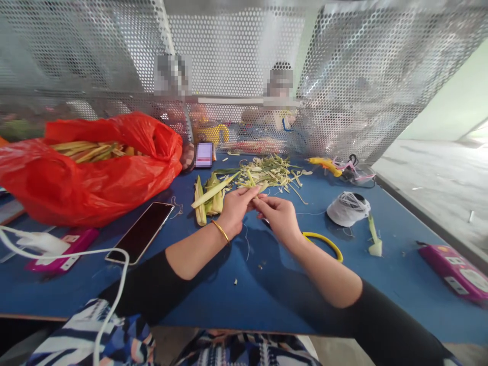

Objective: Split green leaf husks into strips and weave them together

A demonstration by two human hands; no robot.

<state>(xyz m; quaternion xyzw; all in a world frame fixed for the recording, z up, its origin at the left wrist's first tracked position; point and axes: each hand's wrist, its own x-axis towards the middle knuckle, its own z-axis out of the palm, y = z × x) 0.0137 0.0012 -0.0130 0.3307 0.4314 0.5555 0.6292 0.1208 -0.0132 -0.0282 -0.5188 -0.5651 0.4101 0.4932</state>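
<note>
My left hand (237, 207), with a gold bangle at the wrist, pinches a pale green husk strip (250, 178) between thumb and fingers. The fingertips of my right hand (279, 216) meet it at the strip's lower end and are closed there too. What lies between the touching fingertips is mostly hidden. Left of my hands is a small stack of long green-yellow husk pieces (213, 195). Just behind them spreads a heap of shredded husk scraps (272, 170). A yellow handle loop (328, 241) shows beneath my right forearm; the rest of that tool is covered.
At left stands a red plastic bag (99, 178) full of husk strips, near a phone (143, 231) and a white cable (124, 274). A white thread ball (347, 208) and purple power strip (457, 269) lie right. A perforated metal screen (236, 56) rises behind; people sit beyond.
</note>
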